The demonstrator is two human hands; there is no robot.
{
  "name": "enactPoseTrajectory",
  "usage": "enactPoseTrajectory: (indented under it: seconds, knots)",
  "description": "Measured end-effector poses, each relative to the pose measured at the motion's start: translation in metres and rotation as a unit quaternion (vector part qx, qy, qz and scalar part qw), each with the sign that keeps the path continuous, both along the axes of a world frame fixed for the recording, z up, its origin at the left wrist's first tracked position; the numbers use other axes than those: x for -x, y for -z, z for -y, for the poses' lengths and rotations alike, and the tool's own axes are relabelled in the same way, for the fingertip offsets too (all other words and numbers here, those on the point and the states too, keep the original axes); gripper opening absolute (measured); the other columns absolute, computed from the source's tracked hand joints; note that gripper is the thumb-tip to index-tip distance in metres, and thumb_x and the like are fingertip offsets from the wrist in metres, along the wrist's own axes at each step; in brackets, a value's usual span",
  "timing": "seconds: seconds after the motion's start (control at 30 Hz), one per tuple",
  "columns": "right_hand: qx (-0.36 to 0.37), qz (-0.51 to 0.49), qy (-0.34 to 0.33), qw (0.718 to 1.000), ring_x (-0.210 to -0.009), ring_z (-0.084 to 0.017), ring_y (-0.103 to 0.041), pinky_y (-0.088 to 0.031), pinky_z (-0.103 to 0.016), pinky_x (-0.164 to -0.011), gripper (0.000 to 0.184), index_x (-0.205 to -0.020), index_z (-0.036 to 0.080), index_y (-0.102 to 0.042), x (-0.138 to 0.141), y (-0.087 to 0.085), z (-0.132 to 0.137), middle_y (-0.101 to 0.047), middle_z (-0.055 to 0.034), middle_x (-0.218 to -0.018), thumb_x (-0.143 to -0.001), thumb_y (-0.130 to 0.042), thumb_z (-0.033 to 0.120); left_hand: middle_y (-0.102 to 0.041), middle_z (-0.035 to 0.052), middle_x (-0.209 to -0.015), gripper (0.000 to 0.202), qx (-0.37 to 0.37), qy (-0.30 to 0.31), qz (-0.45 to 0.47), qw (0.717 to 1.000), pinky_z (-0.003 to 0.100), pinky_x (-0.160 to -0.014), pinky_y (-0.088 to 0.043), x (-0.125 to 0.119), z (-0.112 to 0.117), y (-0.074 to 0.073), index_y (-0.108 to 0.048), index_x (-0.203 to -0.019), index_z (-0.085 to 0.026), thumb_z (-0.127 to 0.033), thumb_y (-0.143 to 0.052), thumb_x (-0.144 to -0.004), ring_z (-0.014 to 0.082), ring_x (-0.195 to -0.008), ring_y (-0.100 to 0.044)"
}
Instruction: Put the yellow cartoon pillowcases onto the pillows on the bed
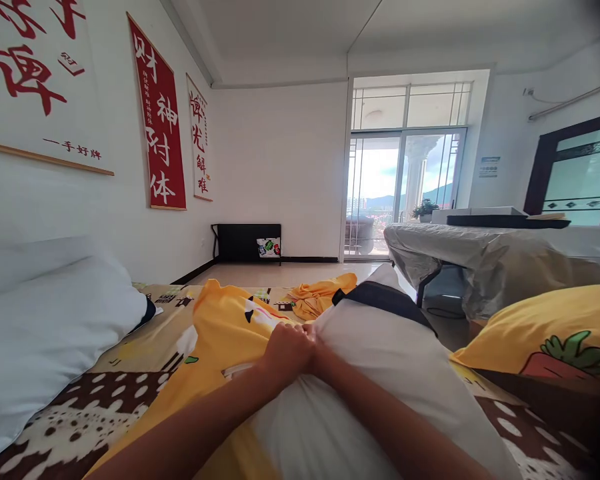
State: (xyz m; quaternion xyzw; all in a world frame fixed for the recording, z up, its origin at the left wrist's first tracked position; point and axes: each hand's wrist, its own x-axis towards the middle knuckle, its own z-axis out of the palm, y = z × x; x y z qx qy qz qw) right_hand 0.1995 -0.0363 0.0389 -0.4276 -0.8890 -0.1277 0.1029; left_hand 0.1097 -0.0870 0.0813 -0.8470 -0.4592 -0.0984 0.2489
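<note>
- White pillow: lies on the patterned sheet, directly before the person; a dark band crosses its far end.
- Yellow cloth: printed, lies loose along the left side of the white pillow, meeting it under the hands.
- Left hand: on that meeting line, fingers bent and close together; what they press or pinch is hidden.
- Right hand: against the left hand, on the white pillow; its fingers are mostly covered, so their state cannot be told.
- Surroundings: second pillow left of the white pillow, orange cloth crumpled beyond it, carrot cushion to its right.
- Handling, as judged: pillow light, soft, yielding, not fragile; cloth thin, limp, prone to bunching.
- Hold, as judged: pillow best gripped by its corners, cloth by a doubled edge.
</note>
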Motion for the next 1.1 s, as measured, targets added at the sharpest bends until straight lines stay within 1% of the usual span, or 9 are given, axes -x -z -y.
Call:
enactPoseTrajectory:
  seconds: [0.2,0.3,0.4,0.57,0.67,0.77,0.9,0.97,1.1]
  knots:
    - [0.023,-0.026,0.107,0.994,-0.094,-0.024,-0.063,-0.048,-0.034,-0.078,0.033,-0.112,0.019,-0.06,-0.022,-0.016,-0.009,-0.066,-0.0117,-0.106,-0.09,-0.036,0.016,-0.061,0.0148,-0.095,0.033,-0.089,-0.097,-0.026,0.991,0.036,-0.067,-0.043,0.055,0.005,0.0,-0.057,-0.104,-0.014,-0.006,-0.03,-0.088,0.0258,-0.088,-0.058]
    - [0.021,-0.042,0.152,0.987,-0.093,-0.026,-0.065,-0.047,-0.035,-0.076,0.036,-0.115,0.015,-0.059,-0.029,-0.025,-0.014,-0.065,-0.0173,-0.108,-0.088,-0.034,0.012,-0.062,0.0124,-0.092,0.031,-0.042,-0.176,-0.001,0.983,0.033,-0.06,-0.042,0.085,0.004,0.002,-0.058,-0.099,-0.015,-0.002,-0.038,-0.08,0.0249,-0.08,-0.061]
    - [0.014,-0.051,0.169,0.984,-0.095,-0.025,-0.064,-0.046,-0.035,-0.079,0.036,-0.113,0.016,-0.06,-0.026,-0.039,-0.021,-0.065,-0.0166,-0.11,-0.088,-0.034,0.013,-0.063,0.0085,-0.084,0.023,-0.006,-0.176,0.0,0.984,0.03,-0.051,-0.037,0.102,0.008,-0.008,-0.06,-0.09,-0.016,-0.007,-0.042,-0.079,0.0221,-0.065,-0.061]
    - [-0.014,-0.064,0.175,0.982,-0.103,-0.028,-0.059,-0.045,-0.038,-0.082,0.039,-0.116,0.014,-0.059,-0.008,-0.068,-0.037,-0.063,-0.0179,-0.111,-0.089,-0.03,0.013,-0.061,0.009,-0.085,0.024,-0.122,-0.175,0.065,0.975,0.032,-0.06,-0.041,0.106,0.005,-0.04,-0.059,-0.09,-0.016,-0.018,-0.035,-0.088,0.0249,-0.078,-0.062]
    - [-0.022,-0.054,0.148,0.987,-0.109,-0.03,-0.054,-0.044,-0.038,-0.085,0.036,-0.113,0.014,-0.061,-0.002,-0.072,-0.032,-0.062,-0.0169,-0.113,-0.09,-0.035,0.019,-0.062,0.0116,-0.085,0.025,-0.088,-0.159,0.055,0.982,0.036,-0.065,-0.043,0.106,-0.009,-0.026,-0.06,-0.09,-0.013,-0.014,-0.034,-0.087,0.0272,-0.08,-0.061]
    - [-0.031,-0.028,0.08,0.996,-0.117,-0.028,-0.049,-0.04,-0.039,-0.096,0.039,-0.124,0.015,-0.055,-0.003,-0.053,-0.001,-0.058,-0.0143,-0.123,-0.091,-0.04,0.028,-0.063,0.0107,-0.095,0.024,-0.039,-0.088,0.038,0.995,0.035,-0.075,-0.044,0.109,-0.015,0.012,-0.06,-0.095,-0.015,-0.016,-0.037,-0.088,0.0243,-0.089,-0.059]
    - [-0.093,0.016,-0.127,0.987,-0.125,-0.026,-0.042,-0.03,-0.041,-0.105,0.05,-0.135,0.017,-0.044,-0.019,0.001,0.054,-0.052,-0.0122,-0.133,-0.092,-0.04,0.042,-0.059,0.0081,-0.111,0.025,0.04,0.126,0.045,0.99,0.035,-0.09,-0.038,0.111,-0.002,0.055,-0.055,-0.108,-0.018,-0.021,-0.037,-0.091,0.0208,-0.102,-0.054]
    - [-0.134,0.034,-0.142,0.98,-0.124,-0.031,-0.042,-0.03,-0.047,-0.102,0.056,-0.134,0.018,-0.045,-0.033,0.029,0.067,-0.051,-0.0134,-0.134,-0.087,-0.048,0.048,-0.058,0.0081,-0.112,0.025,0.069,0.167,0.059,0.982,0.037,-0.094,-0.036,0.109,0.001,0.06,-0.054,-0.11,-0.018,-0.027,-0.041,-0.09,0.0216,-0.103,-0.053]
    - [-0.249,0.052,-0.073,0.964,-0.123,-0.034,-0.044,-0.032,-0.052,-0.094,0.051,-0.138,0.028,-0.04,-0.055,0.066,0.053,-0.047,-0.0106,-0.139,-0.088,-0.049,0.024,-0.062,0.0084,-0.1,0.027,0.093,0.142,0.067,0.983,0.041,-0.091,-0.036,0.096,-0.007,0.052,-0.058,-0.098,-0.017,-0.039,-0.05,-0.086,0.024,-0.098,-0.055]
